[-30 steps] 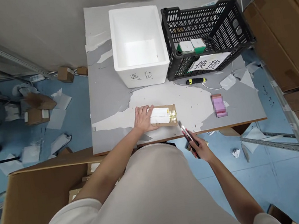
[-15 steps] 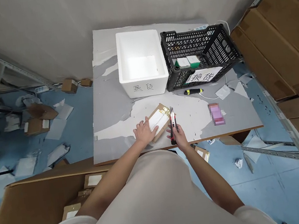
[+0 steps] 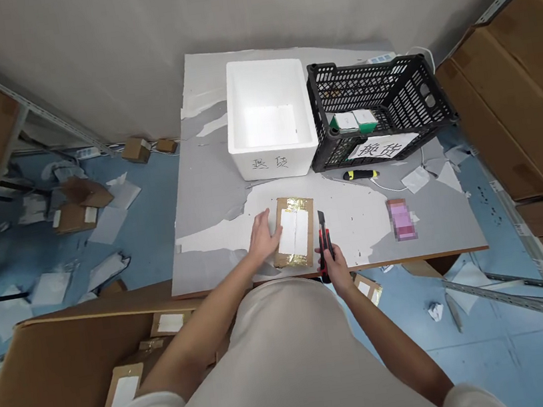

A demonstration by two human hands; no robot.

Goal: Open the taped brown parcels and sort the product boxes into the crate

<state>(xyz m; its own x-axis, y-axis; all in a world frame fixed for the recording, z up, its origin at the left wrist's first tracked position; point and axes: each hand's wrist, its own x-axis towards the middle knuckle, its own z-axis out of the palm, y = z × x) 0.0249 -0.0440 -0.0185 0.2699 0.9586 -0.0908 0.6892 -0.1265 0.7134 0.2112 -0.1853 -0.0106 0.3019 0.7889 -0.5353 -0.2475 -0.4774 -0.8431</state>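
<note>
A small cardboard box lies flat near the table's front edge, with a white label on top and shiny tape across both ends. My left hand is at the box's left side, fingers stretched out and thumb at the edge; whether it presses on the box I cannot tell. To the right of the box, my right hand is wrapped round a red and black utility knife, its blade end pointing away from me.
Behind the box stand a white foam bin and a black plastic crate holding green-and-white boxes. A yellow-black knife and a pink item lie to the right. A large carton with parcels stands at lower left.
The cardboard box has turned from a slant to nearly straight. My left hand has come off its top to its left side. My right hand with the utility knife has drawn slightly towards me.
</note>
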